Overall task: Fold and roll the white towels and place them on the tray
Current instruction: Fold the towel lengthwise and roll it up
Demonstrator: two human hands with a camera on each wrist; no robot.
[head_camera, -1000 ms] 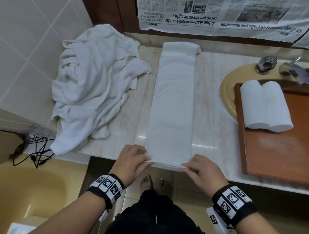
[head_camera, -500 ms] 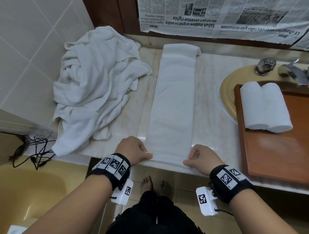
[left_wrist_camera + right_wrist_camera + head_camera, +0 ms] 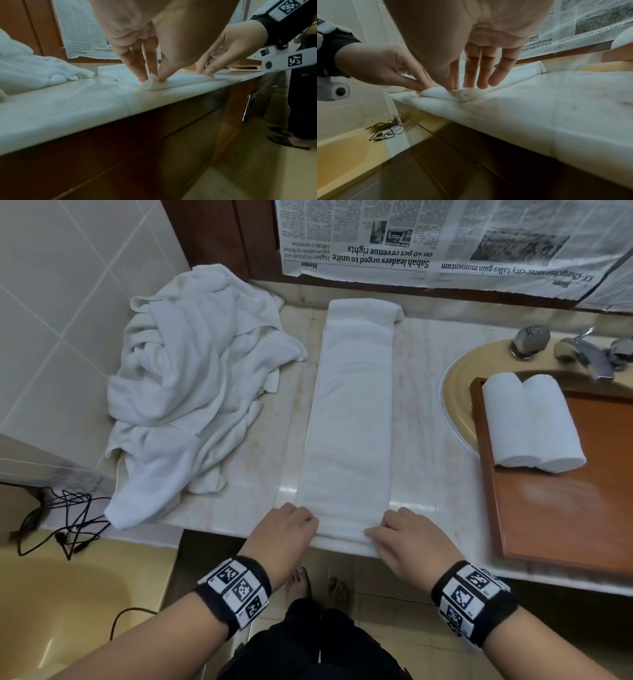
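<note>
A long folded white towel (image 3: pixel 349 419) lies lengthwise on the marble counter (image 3: pixel 424 412). My left hand (image 3: pixel 311 521) pinches its near left corner, and thumb and fingers show closed on the cloth (image 3: pixel 152 81) in the left wrist view. My right hand (image 3: pixel 372 533) pinches the near right corner, where the edge is curled into a small roll (image 3: pixel 462 94); its outer fingers stay straight. Two rolled white towels (image 3: pixel 531 422) lie side by side on the wooden tray (image 3: pixel 561 522) at the right. A heap of unfolded white towels (image 3: pixel 191 392) sits at the left.
The tray rests partly over a yellow sink (image 3: pixel 459 392) with chrome taps (image 3: pixel 582 354). Newspaper (image 3: pixel 445 241) covers the wall behind. Black cables (image 3: pixel 65 518) lie on the ledge of a yellow bathtub (image 3: pixel 68 611) at lower left. Tiled wall bounds the left side.
Both hands moved forward from the counter's front edge onto the towel's near end. That end has turned over into a small curl under my fingers.
</note>
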